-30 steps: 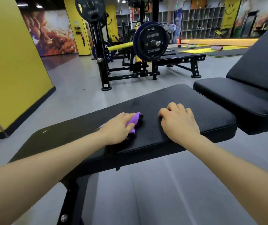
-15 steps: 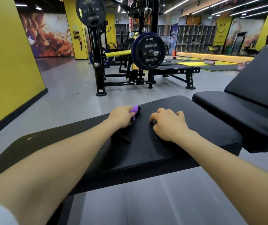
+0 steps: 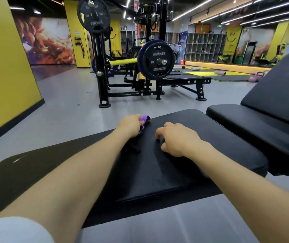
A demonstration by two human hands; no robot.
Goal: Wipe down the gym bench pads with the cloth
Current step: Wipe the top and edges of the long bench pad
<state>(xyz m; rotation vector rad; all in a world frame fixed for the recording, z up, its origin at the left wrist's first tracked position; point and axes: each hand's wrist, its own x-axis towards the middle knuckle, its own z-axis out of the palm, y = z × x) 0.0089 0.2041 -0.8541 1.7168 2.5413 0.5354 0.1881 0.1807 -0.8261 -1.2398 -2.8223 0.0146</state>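
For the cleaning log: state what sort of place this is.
A gym, most likely a commercial one. A rack holds a weight plate marked Hammer Strength, black padded benches stand in front, and pink kettlebells sit by yellow floor mats.

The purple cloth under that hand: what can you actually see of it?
Only a little of the purple cloth shows, bunched and soft-looking, peeking past the fingers of the left hand, which covers the rest. It is pressed against the black bench pad, near the pad's far edge. The right hand rests beside it on the pad, not touching the cloth.
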